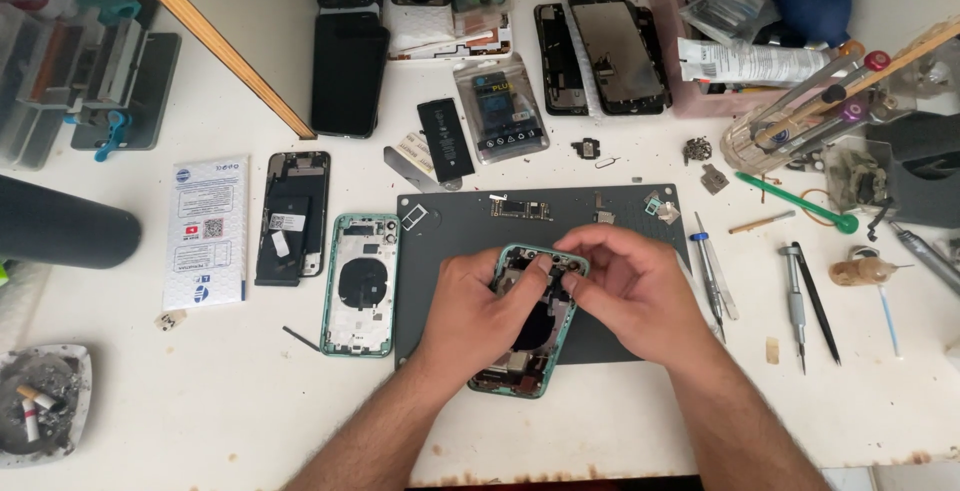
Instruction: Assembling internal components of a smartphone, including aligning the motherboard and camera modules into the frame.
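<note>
Two hands are seen in the head view, both set on an opened green phone housing (525, 336) that lies on a dark work mat (450, 241) near the front of the white table (200, 401). The left hand (480, 311) is wrapped around the housing's left edge and steadies it. The right hand (630, 291) is curled over the upper right corner, its fingertips (562, 263) drawn together as if pinching a small part; what is pinched cannot be told, as it is hidden by the fingers.

The housing is judged to be partly stripped: the screen is off and the inner parts are laid bare, yet several components are still seated inside. A logic board (520, 210) and small brackets (660, 208) are already laid out on the mat above the hands. A second green housing (360, 284) rests just left of the mat, beside a darker opened phone (292, 216). A battery (445, 138) and a packaged one (498, 109) lie further back. Screwdrivers (800, 301) are lined up well to the right, untouched.
</note>
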